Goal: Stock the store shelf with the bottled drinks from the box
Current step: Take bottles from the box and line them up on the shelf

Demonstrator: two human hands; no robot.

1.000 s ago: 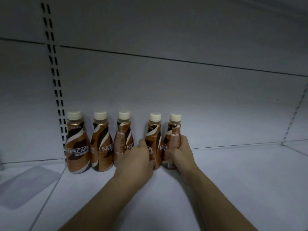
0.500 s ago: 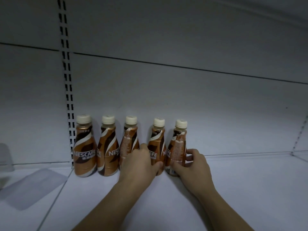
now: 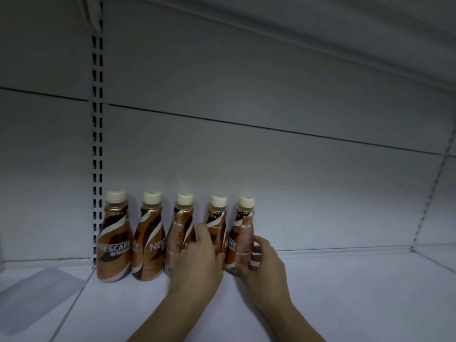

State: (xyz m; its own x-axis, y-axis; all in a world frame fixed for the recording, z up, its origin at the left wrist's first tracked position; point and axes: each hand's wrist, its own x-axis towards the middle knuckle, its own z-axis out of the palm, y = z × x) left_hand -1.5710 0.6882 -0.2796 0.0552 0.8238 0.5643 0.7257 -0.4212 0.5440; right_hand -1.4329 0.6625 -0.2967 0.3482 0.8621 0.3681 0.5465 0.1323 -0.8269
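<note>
Fingers [image 3: 221, 257] of the left hand [image 3: 197, 260] curl round the lower body of the fourth bottle [image 3: 217, 218]; one fingertip shows past its right side. Right hand [image 3: 264, 265] grips the fifth bottle [image 3: 243, 233], thumb on the front, fingers round its right side. Both bottles stand upright on the shelf [image 3: 320, 292], close to the back panel [image 3: 271, 181], at the right end of a row with three more bottles [image 3: 149, 240]. Box not in view.

Risks, as judged:
- Bottles are narrow at the neck and wide at the base, and stand just beside each other. A sideways pull as either hand lets go could tip one into its neighbour and knock down the row.
- Left wrist sits in front of the third bottle; drawing back carelessly could brush it.
- Labels on the third and fifth bottles face sideways, so the row looks uneven.

Surroundings: slotted upright [image 3: 97, 144] behind the leftmost bottle; a pale flat sheet [image 3: 39, 290] lies on the neighbouring bay, well apart. Shelf to the right of the row is bare, so nothing blocks further bottles there.
</note>
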